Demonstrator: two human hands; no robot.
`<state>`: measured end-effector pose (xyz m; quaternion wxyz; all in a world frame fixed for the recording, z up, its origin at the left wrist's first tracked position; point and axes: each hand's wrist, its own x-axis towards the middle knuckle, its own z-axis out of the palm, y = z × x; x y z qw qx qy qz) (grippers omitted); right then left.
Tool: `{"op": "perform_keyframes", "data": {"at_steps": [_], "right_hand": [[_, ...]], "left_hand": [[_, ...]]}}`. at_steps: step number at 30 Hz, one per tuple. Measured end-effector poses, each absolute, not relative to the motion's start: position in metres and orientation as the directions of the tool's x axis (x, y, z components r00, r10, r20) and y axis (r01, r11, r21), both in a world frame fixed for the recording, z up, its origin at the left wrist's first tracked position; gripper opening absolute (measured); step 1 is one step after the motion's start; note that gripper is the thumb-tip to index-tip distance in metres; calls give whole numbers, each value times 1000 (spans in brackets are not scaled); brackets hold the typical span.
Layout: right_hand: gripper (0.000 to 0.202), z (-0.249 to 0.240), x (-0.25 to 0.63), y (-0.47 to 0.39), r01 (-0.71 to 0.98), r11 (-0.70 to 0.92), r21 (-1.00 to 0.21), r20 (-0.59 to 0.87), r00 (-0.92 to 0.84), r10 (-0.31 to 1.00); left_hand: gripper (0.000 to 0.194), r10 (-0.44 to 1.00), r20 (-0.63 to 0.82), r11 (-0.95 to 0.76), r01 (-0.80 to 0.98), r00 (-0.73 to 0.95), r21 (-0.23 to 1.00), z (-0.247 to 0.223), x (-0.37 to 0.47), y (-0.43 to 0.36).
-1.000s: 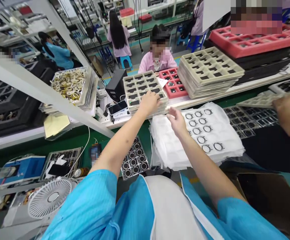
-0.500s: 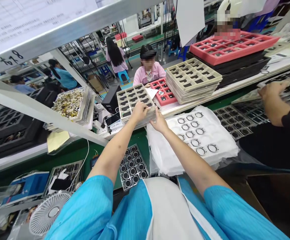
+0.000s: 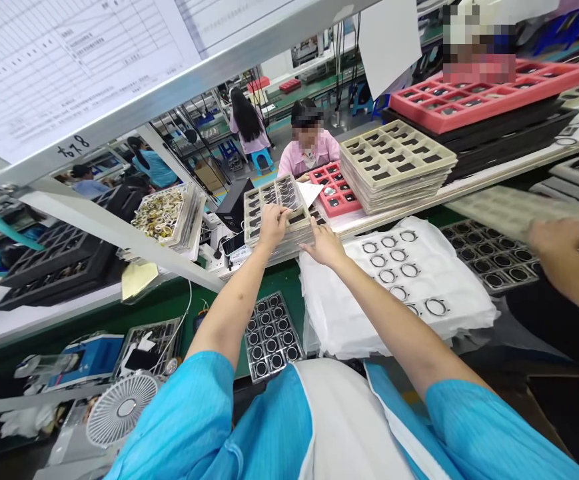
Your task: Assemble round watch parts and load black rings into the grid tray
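A beige compartment tray [image 3: 296, 218] tops a stack of similar trays at the front edge of the raised shelf, with dark pieces in its compartments. My left hand [image 3: 273, 227] pinches this tray's front rim, fingertips over the edge. At the stack's right front corner, my right hand [image 3: 326, 245] has its fingers stretched forward and its thumb apart. The fingertips seem to touch the side of the stack. Below my hands, a clear tray of black ring-shaped parts [image 3: 273, 337] lies on the green bench. White wrapping sheet [image 3: 349, 320] carries several thin metal rings [image 3: 436, 307].
Another beige tray stack [image 3: 399, 157] and a red tray [image 3: 334, 190] stand on the shelf, with red and black trays [image 3: 489, 100] farther right. A co-worker's hand [image 3: 562, 237] moves a beige tray at right. A white post [image 3: 134, 237] and fan [image 3: 124, 408] are left.
The view has shifted, so the scene sits slightly right. The top tray appears moved left, baring trays beneath at its right. The co-worker's hand now carries a blurred beige tray.
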<state>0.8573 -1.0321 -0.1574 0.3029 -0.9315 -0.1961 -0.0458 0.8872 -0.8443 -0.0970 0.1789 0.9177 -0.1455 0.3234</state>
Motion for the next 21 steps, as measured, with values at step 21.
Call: {"op": "perform_keyframes", "data": {"at_steps": [21], "right_hand": [[62,-224,828,-1127,390,-481,-785,305,919,248]], "left_hand": [[18,-415,804,-860,-472,425,-194,-66,675,-823]]}}
